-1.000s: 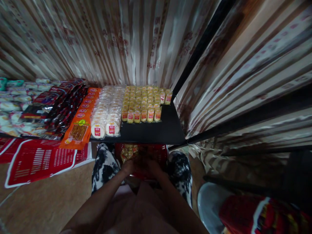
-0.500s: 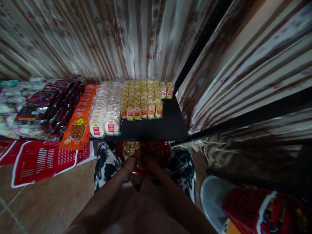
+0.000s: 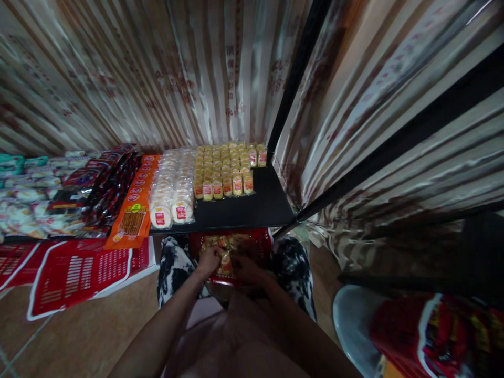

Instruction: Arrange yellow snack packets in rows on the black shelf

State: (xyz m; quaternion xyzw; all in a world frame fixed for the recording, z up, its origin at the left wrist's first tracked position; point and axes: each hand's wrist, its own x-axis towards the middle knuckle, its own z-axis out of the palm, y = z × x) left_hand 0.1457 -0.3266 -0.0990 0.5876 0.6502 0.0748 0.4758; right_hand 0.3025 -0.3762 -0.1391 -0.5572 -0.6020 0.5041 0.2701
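My left hand [image 3: 210,261] reaches into a red basket [image 3: 221,282] between my knees. Its fingers are curled in among small yellow wrapped snack cakes [image 3: 226,263]; what they pinch, if anything, is too dark to make out. On the basket's other side, my right hand [image 3: 247,270] has its fingertips by the same packs. Those fingers lie in shadow, so their grip is unclear. One pack with a red label stands between both hands. Above the basket, rows of matching yellow snack cakes [image 3: 222,168] sit on a black shelf [image 3: 236,212].
Left of the yellow packs are round white wrapped cakes [image 3: 172,189], an orange snack packet [image 3: 132,220] and dark red packets [image 3: 114,184]. Black posts [image 3: 299,79] frame the shelf before a striped curtain [image 3: 212,68]. Red baskets [image 3: 84,268] lie lower left; a pale tub [image 3: 354,320] stands lower right.
The view has shifted, showing more of the basket's inside. My hands have come up a little among the wrapped cakes, and one labelled pack now shows between them.
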